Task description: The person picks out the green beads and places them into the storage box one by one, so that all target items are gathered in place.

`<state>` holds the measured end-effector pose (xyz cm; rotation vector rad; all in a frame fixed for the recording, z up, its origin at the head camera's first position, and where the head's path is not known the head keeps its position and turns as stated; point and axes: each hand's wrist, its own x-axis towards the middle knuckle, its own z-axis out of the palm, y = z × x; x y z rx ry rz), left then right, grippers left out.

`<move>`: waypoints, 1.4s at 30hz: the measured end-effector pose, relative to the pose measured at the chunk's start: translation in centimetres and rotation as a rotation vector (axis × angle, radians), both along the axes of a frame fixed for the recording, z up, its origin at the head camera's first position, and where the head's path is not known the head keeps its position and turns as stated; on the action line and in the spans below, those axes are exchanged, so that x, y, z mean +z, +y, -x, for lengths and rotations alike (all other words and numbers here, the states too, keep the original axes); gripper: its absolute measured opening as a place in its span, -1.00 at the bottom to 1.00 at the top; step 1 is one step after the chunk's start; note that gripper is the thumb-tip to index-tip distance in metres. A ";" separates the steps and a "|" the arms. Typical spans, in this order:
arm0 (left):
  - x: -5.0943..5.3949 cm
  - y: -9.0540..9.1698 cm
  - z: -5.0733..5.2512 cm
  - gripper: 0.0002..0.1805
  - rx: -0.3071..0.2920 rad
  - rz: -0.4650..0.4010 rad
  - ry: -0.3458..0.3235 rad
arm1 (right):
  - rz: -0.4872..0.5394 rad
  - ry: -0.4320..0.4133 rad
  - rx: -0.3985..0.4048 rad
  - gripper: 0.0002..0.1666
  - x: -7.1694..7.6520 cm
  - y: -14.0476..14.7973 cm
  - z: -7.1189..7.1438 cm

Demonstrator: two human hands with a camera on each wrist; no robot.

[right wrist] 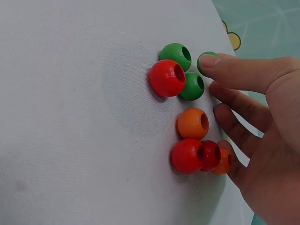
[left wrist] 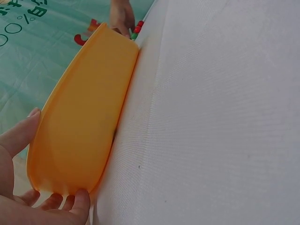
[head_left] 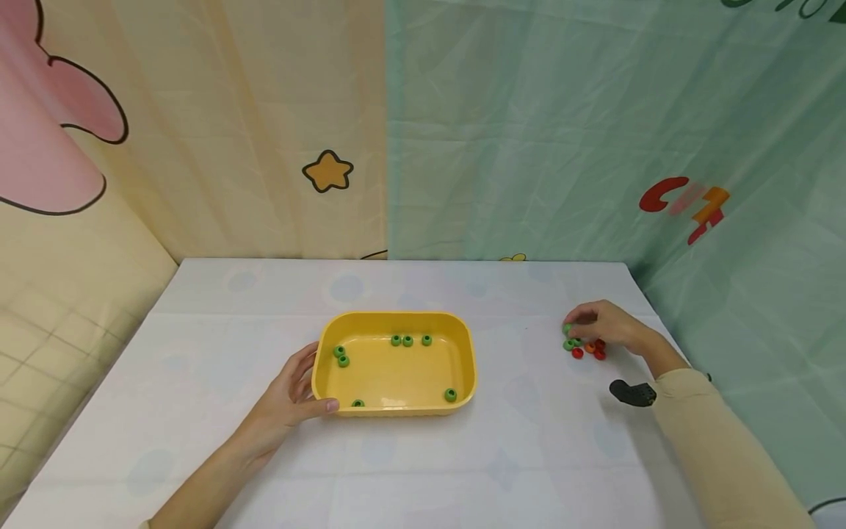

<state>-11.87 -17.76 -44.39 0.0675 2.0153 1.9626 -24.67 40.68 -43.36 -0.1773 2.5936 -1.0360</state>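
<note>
A yellow rectangular tray point(head_left: 396, 378) with rounded corners stands on the table, with several green beads point(head_left: 407, 341) scattered inside. My left hand point(head_left: 287, 400) grips its left end, thumb over the rim and fingers along the outer wall point(left wrist: 84, 112). Far to the right, my right hand point(head_left: 606, 323) pinches a green bead point(right wrist: 202, 66) between thumb and index finger. Close under that hand lie two more green beads point(right wrist: 175, 55), several red beads point(right wrist: 165, 78) and a couple of orange beads point(right wrist: 191, 124). The pinched bead is partly covered by the thumb.
A white cloth with faint pale spots covers the table point(head_left: 370, 477). Curtains point(head_left: 502, 147) with printed shapes hang behind and beside it. A black object point(head_left: 632, 393) sits by the right wrist, above the table.
</note>
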 end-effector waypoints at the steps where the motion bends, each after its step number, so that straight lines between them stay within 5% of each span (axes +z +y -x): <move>1: 0.0 0.0 0.0 0.17 0.000 -0.001 -0.002 | 0.002 0.000 0.000 -0.68 0.1 0.0 0.0; 18: 0.1 0.0 0.1 0.17 0.007 0.002 -0.008 | -0.006 0.042 0.013 -0.64 2.1 -2.5 0.4; 42: 0.1 0.2 0.0 0.17 0.002 0.000 0.004 | 0.042 0.094 0.195 -0.67 4.0 -8.3 1.5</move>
